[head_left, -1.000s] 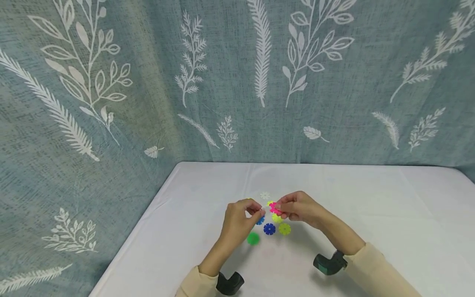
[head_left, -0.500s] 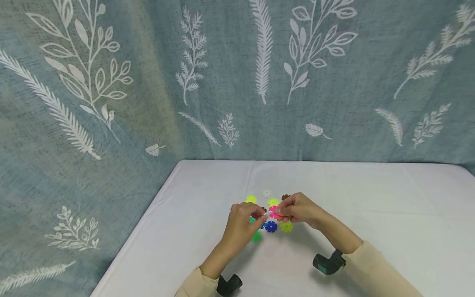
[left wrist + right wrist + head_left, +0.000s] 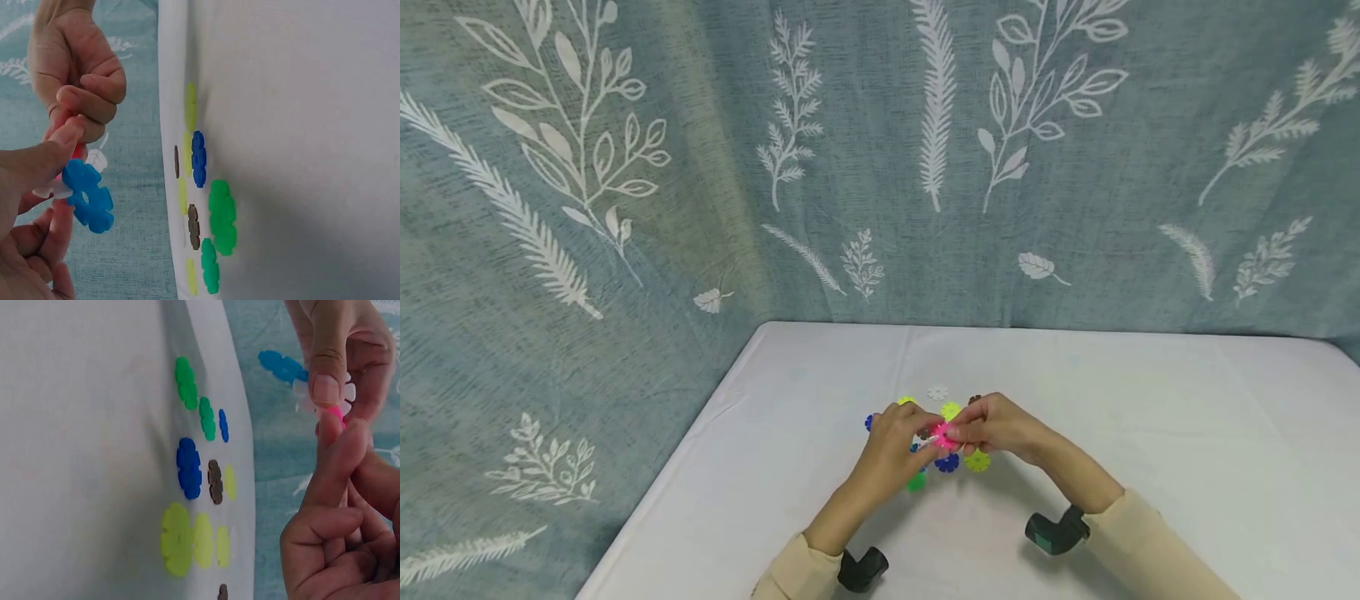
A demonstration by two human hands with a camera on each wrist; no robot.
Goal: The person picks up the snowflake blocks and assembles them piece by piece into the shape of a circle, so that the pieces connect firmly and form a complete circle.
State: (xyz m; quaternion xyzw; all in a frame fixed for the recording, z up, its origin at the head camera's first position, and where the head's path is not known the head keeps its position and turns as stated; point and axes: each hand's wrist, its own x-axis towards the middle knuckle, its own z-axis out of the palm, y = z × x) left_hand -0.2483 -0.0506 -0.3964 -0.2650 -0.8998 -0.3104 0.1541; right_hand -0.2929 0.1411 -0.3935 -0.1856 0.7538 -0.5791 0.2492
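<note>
My left hand [image 3: 887, 450] pinches a white snowflake disc [image 3: 303, 395] between thumb and fingers. A light blue snowflake disc [image 3: 94, 199] stands out from the white one at an angle, joined to it. From the right, my right hand [image 3: 1000, 427] pinches a pink snowflake disc [image 3: 941, 435], its edge right at the white disc. Both hands are raised over the table with their fingertips close together. In the left wrist view, fingers cover most of the pink disc.
Several loose snowflake discs lie on the white-covered table [image 3: 1112, 400] under and around the hands: dark blue [image 3: 189, 469], green [image 3: 222, 217], yellow [image 3: 977, 461], brown [image 3: 215, 481] and a white one [image 3: 937, 392] farther back. A patterned curtain [image 3: 880, 167] hangs behind the table.
The hands have come together. The pink disc, held a little apart from the left hand's white disc a second ago, has moved left and now meets it.
</note>
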